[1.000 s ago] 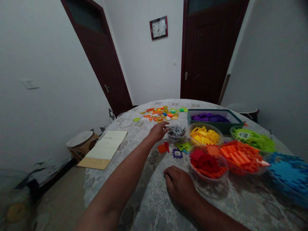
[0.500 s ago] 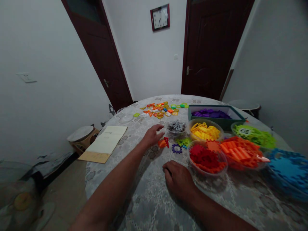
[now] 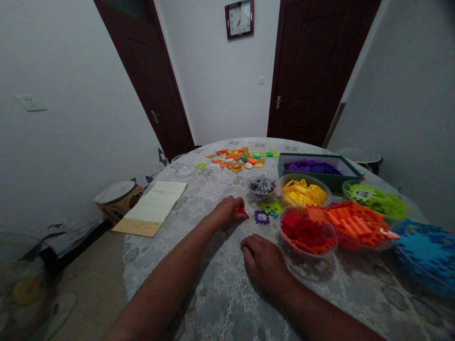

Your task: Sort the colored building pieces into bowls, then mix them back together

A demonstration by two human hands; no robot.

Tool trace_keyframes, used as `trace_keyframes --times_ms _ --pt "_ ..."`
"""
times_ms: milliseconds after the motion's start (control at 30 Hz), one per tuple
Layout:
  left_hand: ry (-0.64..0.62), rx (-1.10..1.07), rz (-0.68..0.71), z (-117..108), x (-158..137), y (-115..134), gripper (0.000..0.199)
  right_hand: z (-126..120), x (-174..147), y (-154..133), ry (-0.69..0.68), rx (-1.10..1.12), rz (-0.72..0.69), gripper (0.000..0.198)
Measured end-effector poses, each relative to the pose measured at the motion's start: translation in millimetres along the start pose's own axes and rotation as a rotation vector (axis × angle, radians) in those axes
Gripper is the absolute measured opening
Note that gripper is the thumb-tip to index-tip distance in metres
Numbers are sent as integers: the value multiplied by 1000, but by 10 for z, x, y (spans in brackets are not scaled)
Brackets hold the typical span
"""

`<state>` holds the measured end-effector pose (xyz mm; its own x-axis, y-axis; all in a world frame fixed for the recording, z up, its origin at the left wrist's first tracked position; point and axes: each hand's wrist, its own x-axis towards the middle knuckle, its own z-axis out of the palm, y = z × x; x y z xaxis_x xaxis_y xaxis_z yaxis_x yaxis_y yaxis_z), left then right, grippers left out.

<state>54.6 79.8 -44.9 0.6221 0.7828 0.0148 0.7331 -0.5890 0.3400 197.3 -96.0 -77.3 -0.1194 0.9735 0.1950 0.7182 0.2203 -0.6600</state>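
Near the middle of the table my left hand [image 3: 227,211] has its fingers closed on a red plastic building piece [image 3: 242,212], which shows at the fingertips; the rest of it is hidden. To the right of that hand lie a purple square piece [image 3: 261,217] with a notched frame and a green notched piece [image 3: 271,208]. My right hand [image 3: 263,255] rests closer to me on the tablecloth, fingers curled. A dark spot shows by its thumb, and I cannot make out whether something is held. The bowl of red pieces [image 3: 306,232] stands just right of it.
Bowls of grey [image 3: 262,184], yellow [image 3: 304,192], orange [image 3: 350,222], green [image 3: 375,199] and blue pieces [image 3: 424,248] line the right side. Behind them is a box [image 3: 289,174] of purple pieces. Mixed pieces [image 3: 236,158] lie at the back; a notebook [image 3: 152,203] lies left.
My left hand has come down and closed over the red and orange piece that lay on the table beside it. My right hand stays in the same place.
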Motion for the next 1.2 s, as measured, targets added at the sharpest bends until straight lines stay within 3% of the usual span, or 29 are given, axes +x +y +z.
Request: trace_keyframes --times_ms 367,600,700,867,1000,1100,1200 --pt "143 -223 -63 172 -344 -11 24 -11 4 -6 20 14 4 25" --pt "255 -411 -100 235 -694 70 25 50 28 57 188 106 48 47" --pt "239 -501 -76 285 -820 147 27 59 27 79 157 80 -4 37" --pt "234 -681 -172 273 -921 251 19 2 -7 -7 141 29 -18 21" --pt "238 -844 -145 125 -1027 367 16 -141 -76 -211 147 -165 -61 26" --pt "282 -950 -144 53 -1123 478 38 -380 -145 -376 190 -268 -110 32" --pt "323 -1013 -173 62 -1171 563 56 -798 -219 -434 336 -210 -146 31"
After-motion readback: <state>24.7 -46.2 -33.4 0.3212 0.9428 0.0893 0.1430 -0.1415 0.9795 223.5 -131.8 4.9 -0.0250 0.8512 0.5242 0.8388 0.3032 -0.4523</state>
